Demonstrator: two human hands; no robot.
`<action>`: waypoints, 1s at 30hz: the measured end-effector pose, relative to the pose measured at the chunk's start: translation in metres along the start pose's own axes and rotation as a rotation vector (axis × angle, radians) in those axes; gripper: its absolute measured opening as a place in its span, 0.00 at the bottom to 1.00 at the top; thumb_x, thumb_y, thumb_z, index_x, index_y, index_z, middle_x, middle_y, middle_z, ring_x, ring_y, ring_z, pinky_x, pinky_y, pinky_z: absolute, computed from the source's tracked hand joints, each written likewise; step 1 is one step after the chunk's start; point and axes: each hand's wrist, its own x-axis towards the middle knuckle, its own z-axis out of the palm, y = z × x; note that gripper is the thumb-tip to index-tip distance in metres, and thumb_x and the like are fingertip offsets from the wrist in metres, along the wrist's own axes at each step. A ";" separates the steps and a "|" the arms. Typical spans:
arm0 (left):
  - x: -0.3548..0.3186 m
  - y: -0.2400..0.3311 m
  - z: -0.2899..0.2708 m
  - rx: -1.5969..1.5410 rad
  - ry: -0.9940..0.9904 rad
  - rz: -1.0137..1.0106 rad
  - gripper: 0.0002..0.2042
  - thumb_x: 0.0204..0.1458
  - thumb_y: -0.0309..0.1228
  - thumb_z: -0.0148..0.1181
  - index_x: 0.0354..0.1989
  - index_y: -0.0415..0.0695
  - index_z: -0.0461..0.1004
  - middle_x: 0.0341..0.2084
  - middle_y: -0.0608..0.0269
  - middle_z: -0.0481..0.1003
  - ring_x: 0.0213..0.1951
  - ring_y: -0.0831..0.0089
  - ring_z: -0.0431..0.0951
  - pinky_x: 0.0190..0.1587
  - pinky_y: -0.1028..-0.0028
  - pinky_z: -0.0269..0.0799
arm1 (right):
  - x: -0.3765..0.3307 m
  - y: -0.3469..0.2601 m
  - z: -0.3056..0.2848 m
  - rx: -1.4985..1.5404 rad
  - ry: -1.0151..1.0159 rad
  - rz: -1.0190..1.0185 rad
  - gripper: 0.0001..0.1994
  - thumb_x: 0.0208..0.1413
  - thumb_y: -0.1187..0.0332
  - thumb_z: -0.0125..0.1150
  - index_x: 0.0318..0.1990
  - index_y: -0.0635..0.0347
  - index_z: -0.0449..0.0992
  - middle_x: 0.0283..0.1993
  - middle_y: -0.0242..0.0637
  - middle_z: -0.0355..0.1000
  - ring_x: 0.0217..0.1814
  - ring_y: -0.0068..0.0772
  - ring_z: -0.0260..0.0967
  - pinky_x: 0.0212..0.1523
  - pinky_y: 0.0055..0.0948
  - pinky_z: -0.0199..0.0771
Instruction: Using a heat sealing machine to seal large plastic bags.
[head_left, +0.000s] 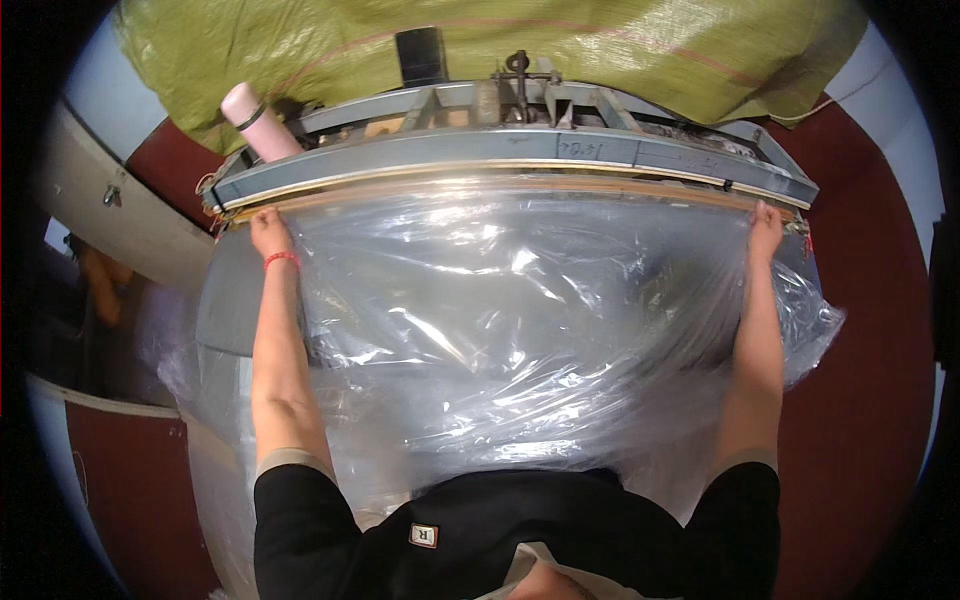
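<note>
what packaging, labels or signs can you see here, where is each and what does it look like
Clear plastic bag: big, crinkled, glossy, spread over the grey table, both hands at its far edge.
Woven sack sheet: yellow-green with thin red lines, draped behind the machine.
Handwritten marks: small and dark, on the grey sealer bar.
Small patch: pale square on the black shirt.
No screens.

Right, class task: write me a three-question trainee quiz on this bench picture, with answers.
1. True or false: both hands grip the clear plastic sheet at the long bar.
2. Which wrist wears a red band? A left, B right.
3. Fill in: the pink bottle lies at the frame's far ____ corner.

Key: 1 true: left hand and right hand pinch its far corners. 2 A. 3 left.
</note>
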 end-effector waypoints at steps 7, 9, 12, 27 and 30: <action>0.010 -0.006 0.003 0.107 0.089 0.054 0.08 0.41 0.31 0.56 0.22 0.39 0.67 0.16 0.67 0.67 0.17 0.80 0.64 0.20 0.81 0.61 | -0.001 -0.014 0.008 -0.145 0.153 0.028 0.09 0.43 0.69 0.61 0.25 0.60 0.66 0.20 0.27 0.65 0.20 0.16 0.58 0.22 0.16 0.59; 0.017 -0.010 -0.003 0.127 0.113 -0.126 0.08 0.42 0.31 0.53 0.23 0.39 0.64 0.16 0.64 0.67 0.16 0.79 0.64 0.19 0.79 0.61 | -0.006 -0.030 0.013 -0.141 0.188 0.041 0.07 0.43 0.71 0.58 0.27 0.61 0.65 0.22 0.31 0.65 0.22 0.21 0.61 0.24 0.18 0.62; 0.046 -0.025 -0.031 0.231 0.321 -0.078 0.07 0.46 0.30 0.46 0.28 0.38 0.62 0.16 0.62 0.67 0.14 0.76 0.65 0.16 0.77 0.61 | -0.005 -0.044 0.023 -0.124 0.276 0.048 0.05 0.45 0.73 0.52 0.30 0.62 0.65 0.26 0.34 0.66 0.24 0.22 0.62 0.25 0.20 0.64; -0.067 0.081 -0.145 -0.143 -0.206 0.039 0.04 0.49 0.26 0.48 0.33 0.41 0.64 0.29 0.66 0.65 0.30 0.79 0.65 0.35 0.78 0.64 | -0.072 -0.121 -0.176 -0.898 0.528 -0.372 0.27 0.43 0.55 0.59 0.45 0.68 0.64 0.48 0.50 0.61 0.49 0.44 0.58 0.51 0.37 0.55; -0.137 0.099 -0.140 0.752 0.123 0.518 0.12 0.49 0.27 0.48 0.41 0.36 0.63 0.39 0.55 0.66 0.44 0.67 0.63 0.48 0.70 0.57 | -0.075 -0.056 -0.244 -0.922 0.689 0.162 0.33 0.38 0.50 0.62 0.45 0.70 0.64 0.48 0.51 0.62 0.48 0.43 0.60 0.49 0.35 0.59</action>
